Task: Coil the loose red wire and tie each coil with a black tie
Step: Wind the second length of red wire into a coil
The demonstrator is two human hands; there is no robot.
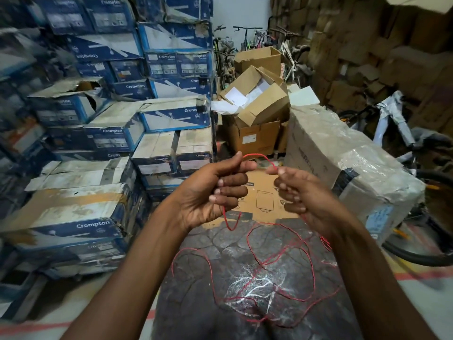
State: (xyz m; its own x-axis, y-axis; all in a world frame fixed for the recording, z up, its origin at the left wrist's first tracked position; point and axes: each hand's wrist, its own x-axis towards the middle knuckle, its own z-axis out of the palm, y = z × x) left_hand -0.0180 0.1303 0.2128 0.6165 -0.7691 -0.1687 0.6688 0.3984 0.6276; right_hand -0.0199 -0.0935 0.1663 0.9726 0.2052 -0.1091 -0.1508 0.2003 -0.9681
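Observation:
A thin red wire (259,156) arches between my two raised hands. My left hand (215,190) pinches it between thumb and forefinger, and a short loop of it hangs below the palm. My right hand (296,192) pinches the other end of the arch at its fingertips. From the right hand the wire drops into loose tangled loops (282,273) on the dark patterned cloth (196,303) below. No black tie is visible.
Stacks of blue and white Crompton boxes (98,133) fill the left. A flattened brown carton (262,204) lies on the floor ahead. A plastic-wrapped big box (343,153) stands at the right, with bicycles (416,192) behind it. Open cardboard boxes (259,106) pile at the back.

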